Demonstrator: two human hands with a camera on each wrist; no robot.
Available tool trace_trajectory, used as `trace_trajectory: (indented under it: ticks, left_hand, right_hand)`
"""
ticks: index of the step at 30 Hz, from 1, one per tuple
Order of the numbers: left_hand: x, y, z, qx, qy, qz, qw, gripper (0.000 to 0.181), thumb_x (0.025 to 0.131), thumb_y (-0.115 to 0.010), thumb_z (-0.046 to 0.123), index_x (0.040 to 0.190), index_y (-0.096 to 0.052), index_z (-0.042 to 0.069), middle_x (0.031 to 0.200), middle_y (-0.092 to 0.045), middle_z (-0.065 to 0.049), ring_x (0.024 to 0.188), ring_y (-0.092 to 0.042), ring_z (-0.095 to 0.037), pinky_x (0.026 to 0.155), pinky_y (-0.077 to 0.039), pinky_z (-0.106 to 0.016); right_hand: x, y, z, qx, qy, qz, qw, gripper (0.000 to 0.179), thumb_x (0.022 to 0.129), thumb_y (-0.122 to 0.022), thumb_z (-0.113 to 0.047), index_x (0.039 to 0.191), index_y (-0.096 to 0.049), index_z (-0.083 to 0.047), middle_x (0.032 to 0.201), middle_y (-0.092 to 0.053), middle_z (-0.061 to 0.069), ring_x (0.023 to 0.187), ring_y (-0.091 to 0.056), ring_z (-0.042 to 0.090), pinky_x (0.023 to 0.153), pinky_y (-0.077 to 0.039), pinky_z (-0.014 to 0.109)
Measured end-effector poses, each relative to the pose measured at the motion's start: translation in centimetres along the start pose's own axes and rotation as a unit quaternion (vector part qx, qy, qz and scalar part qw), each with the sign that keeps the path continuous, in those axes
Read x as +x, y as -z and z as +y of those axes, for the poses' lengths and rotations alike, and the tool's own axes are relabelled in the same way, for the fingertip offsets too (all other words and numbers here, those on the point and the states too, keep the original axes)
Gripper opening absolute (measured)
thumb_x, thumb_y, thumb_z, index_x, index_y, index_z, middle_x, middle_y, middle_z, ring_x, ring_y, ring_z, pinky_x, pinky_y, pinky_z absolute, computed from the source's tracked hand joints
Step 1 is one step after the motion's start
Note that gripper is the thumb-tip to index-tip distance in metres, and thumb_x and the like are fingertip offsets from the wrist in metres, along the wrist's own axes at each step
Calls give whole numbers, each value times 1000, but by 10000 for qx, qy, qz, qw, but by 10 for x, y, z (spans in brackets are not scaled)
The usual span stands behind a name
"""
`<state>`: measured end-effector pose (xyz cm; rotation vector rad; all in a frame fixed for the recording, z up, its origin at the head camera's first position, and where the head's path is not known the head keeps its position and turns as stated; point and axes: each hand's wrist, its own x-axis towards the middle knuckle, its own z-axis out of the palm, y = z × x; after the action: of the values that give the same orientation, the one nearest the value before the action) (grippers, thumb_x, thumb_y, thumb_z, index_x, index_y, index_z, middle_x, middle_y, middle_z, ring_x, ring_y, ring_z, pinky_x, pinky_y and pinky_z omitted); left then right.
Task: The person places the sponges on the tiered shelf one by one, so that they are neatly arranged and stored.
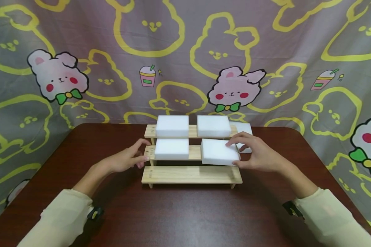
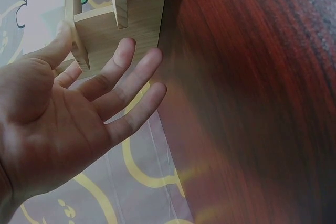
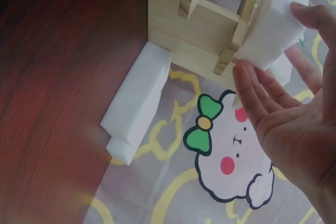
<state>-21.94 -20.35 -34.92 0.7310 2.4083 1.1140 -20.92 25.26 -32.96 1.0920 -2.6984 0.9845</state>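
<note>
A three-tier wooden display stand point(image 1: 191, 175) stands on the table. My left hand point(image 1: 123, 161) is at the left end of its middle shelf, thumb at the front edge and index finger at the back. In the left wrist view its other fingers point(image 2: 128, 100) spread loosely. My right hand point(image 1: 256, 154) holds a white foam block point(image 1: 217, 151) by its right end, over the right part of the middle shelf. The block sits slightly askew. Another foam block point(image 1: 171, 148) lies on that shelf's left part. The top shelf bears a left block point(image 1: 172, 126) and a right block point(image 1: 213, 126).
More white foam point(image 3: 136, 95) lies on the table beside the stand's right end, partly behind my right hand in the head view. The dark brown table point(image 1: 185, 216) extends in front. A patterned curtain point(image 1: 185, 68) hangs behind and at both sides.
</note>
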Motion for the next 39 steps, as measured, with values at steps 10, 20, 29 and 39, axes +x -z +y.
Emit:
trace_trajectory:
  ticks: [10,20,29,39]
  left_hand:
    - [1,0,-2,12,-13,15,10000,45,109,-55,13,143,-26,5,81,-62,-12,80,-62,-27,71,-49,-42]
    - [0,0,-1,11,9,15,10000,45,109,-55,14,143,-26,6,81,-62,-12,80,-61,-26,70,-49,-41]
    - [0,-1,-2,30,-13,35,10000,45,109,-55,14,143,-26,5,81,-62,-12,79,-61,-26,71,-51,-44]
    - [0,-1,-2,32,-6,59,10000,45,109,-55,14,143,-27,5,81,-62,-12,79,-61,-27,70,-50,-42]
  right_hand:
    - [4,-6,-3,-445,572,278,9970,49,71,-93,-6,114,-70,-10,119,-65,4,104,-59,16,78,-58,32]
    - [5,-12,-9,-572,406,308,9971,44,74,-91,-6,113,-69,-8,121,-66,9,104,-63,23,82,-60,43]
    - [2,-10,-16,-969,134,188,9950,40,80,-90,-13,116,-73,-7,129,-67,17,110,-64,29,75,-48,30]
    - [0,-9,-17,-916,23,108,9957,40,83,-89,-15,118,-73,-8,109,-65,9,88,-58,20,70,-47,29]
